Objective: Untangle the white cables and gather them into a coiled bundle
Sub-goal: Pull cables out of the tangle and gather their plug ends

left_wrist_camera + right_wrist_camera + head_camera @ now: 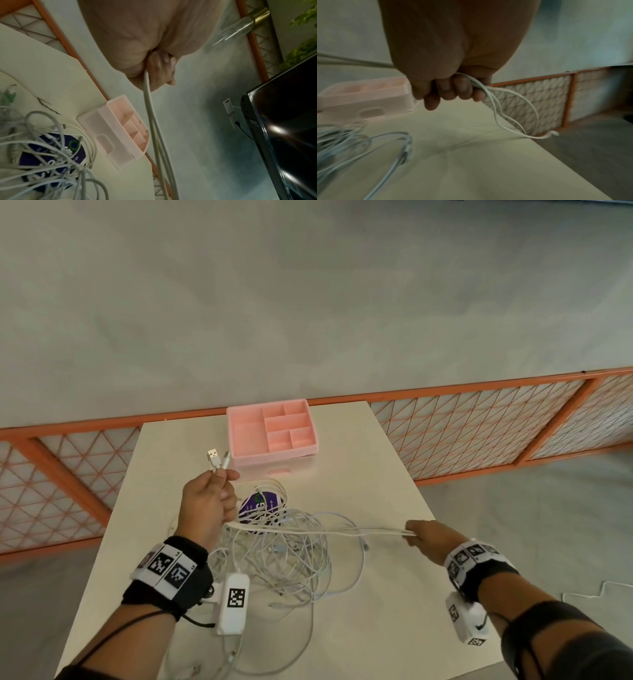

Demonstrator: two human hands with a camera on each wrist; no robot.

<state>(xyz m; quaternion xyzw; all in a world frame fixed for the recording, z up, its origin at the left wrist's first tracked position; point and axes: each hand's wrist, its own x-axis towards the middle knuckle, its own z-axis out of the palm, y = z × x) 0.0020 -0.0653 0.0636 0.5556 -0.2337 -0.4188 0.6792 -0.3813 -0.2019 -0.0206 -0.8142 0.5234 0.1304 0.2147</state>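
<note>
A tangle of white cables [281, 559] lies in the middle of the cream table [370, 481], partly over a purple disc [261, 505]. My left hand [209, 501] is raised above the tangle and grips cable ends, with two USB plugs [217, 457] sticking up past its fingers. In the left wrist view the cables [150, 119] run down from that fist [159, 67]. My right hand [428, 537] is near the table's right edge and grips strands [342, 531] stretched taut between both hands. The right wrist view shows loose strands [505, 111] hanging from its curled fingers [452, 89].
A pink divided organizer tray [272, 431] stands at the table's far edge, behind the cables. An orange mesh fence [479, 422] runs behind the table. In the left wrist view a dark screen [283, 121] stands to the right.
</note>
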